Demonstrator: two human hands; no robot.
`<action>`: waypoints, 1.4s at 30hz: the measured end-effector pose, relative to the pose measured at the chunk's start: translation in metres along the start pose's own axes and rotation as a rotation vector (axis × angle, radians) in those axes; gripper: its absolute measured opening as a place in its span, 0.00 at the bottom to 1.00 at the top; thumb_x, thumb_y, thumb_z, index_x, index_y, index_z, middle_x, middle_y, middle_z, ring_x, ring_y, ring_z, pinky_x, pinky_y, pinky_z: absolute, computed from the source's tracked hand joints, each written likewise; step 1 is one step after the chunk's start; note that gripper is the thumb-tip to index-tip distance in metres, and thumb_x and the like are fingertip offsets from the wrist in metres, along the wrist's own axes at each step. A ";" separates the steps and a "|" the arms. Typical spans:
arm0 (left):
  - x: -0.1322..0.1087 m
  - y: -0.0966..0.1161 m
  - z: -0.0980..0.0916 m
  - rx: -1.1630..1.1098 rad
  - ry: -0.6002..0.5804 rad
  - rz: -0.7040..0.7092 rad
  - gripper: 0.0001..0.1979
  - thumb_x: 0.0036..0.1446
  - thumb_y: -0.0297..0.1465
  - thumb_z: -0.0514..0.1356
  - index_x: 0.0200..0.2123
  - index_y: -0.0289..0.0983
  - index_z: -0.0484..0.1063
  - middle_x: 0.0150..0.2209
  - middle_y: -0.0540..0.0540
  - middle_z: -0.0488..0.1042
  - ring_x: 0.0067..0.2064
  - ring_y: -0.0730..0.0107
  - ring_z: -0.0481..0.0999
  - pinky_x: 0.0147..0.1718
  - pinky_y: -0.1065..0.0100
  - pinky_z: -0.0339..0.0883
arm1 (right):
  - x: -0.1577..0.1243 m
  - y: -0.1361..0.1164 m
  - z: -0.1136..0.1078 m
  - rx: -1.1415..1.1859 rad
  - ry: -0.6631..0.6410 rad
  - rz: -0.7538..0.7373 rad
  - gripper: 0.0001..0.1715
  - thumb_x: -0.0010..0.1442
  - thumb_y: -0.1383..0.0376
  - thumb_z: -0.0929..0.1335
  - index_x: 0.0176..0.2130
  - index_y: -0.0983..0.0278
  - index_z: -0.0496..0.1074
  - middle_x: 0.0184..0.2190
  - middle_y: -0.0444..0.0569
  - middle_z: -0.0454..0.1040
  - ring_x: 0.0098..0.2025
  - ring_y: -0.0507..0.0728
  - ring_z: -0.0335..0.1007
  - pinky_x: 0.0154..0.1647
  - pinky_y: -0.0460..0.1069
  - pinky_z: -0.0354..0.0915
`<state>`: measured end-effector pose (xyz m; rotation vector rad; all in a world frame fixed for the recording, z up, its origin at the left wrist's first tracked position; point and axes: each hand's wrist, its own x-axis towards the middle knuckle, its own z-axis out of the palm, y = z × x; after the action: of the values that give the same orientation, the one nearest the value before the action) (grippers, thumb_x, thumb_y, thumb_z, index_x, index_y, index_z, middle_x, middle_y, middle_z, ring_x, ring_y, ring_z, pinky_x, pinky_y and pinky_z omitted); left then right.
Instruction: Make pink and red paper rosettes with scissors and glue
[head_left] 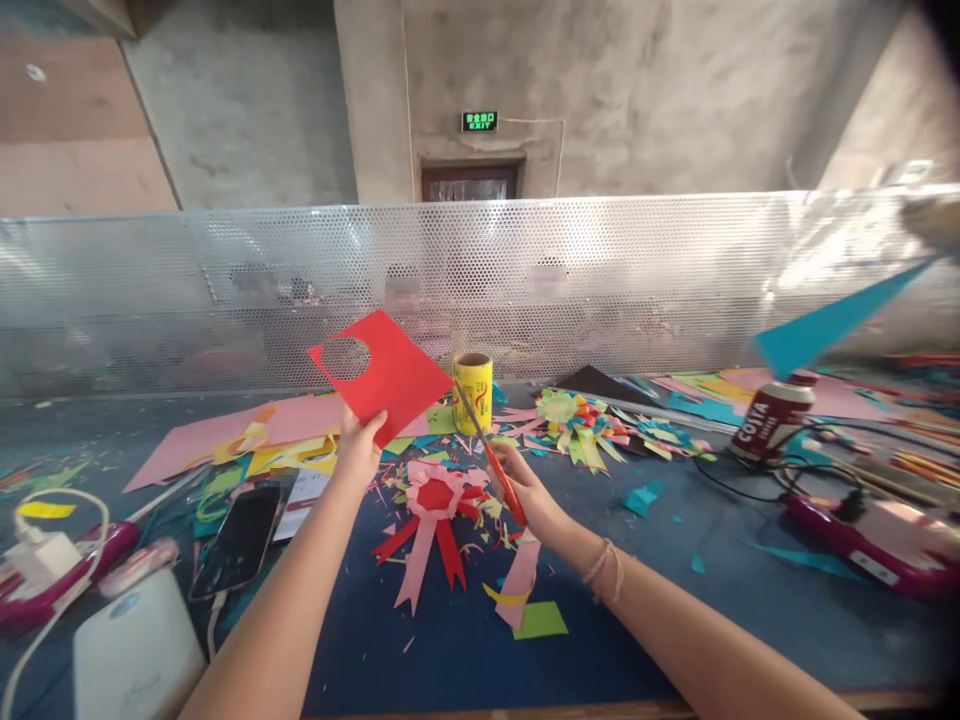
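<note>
My left hand (362,445) grips the lower edge of a red sheet of paper (401,375), raised above the table. A round hole is cut near the sheet's left corner. In my right hand (525,490) is a pair of scissors (508,488) with red handles, its blades pointing up and left near the sheet's right corner. The blades look closed together. Below and between my hands lies a pink and red paper rosette (435,500) with forked tails. A yellow cardboard tube (473,395) stands upright behind the scissors.
Paper scraps cover much of the table. A green paper piece (541,620) lies in front. At left are a phone (238,540) and a white power bank (139,650). A dark red bottle (774,418) stands right, near another person's hand (934,222) and blue paper (832,318). A perforated metal screen (600,270) borders the back.
</note>
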<state>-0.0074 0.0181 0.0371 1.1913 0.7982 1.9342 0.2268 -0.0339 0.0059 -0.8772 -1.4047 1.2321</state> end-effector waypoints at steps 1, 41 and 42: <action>0.000 -0.001 0.000 -0.001 0.012 -0.003 0.26 0.47 0.27 0.60 0.51 0.47 0.61 0.49 0.47 0.72 0.50 0.65 0.72 0.48 0.60 0.68 | 0.001 0.002 -0.001 0.003 0.002 0.002 0.24 0.50 0.55 0.67 0.46 0.59 0.62 0.30 0.42 0.61 0.24 0.48 0.55 0.22 0.44 0.56; -0.025 0.000 0.017 0.101 -0.134 -0.073 0.32 0.53 0.38 0.59 0.58 0.47 0.51 0.60 0.41 0.58 0.51 0.55 0.70 0.35 0.56 0.75 | 0.003 0.015 -0.003 0.060 -0.011 0.001 0.24 0.51 0.54 0.68 0.46 0.59 0.62 0.25 0.40 0.60 0.23 0.47 0.54 0.20 0.44 0.54; -0.025 0.000 0.018 0.104 -0.132 -0.073 0.32 0.52 0.38 0.59 0.59 0.47 0.50 0.60 0.41 0.58 0.51 0.55 0.70 0.35 0.56 0.75 | 0.003 0.015 -0.004 0.062 -0.011 0.001 0.24 0.51 0.54 0.68 0.46 0.59 0.62 0.25 0.40 0.60 0.22 0.47 0.54 0.20 0.43 0.54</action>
<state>0.0164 0.0000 0.0323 1.3191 0.8683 1.7535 0.2282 -0.0272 -0.0083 -0.8296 -1.3683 1.2757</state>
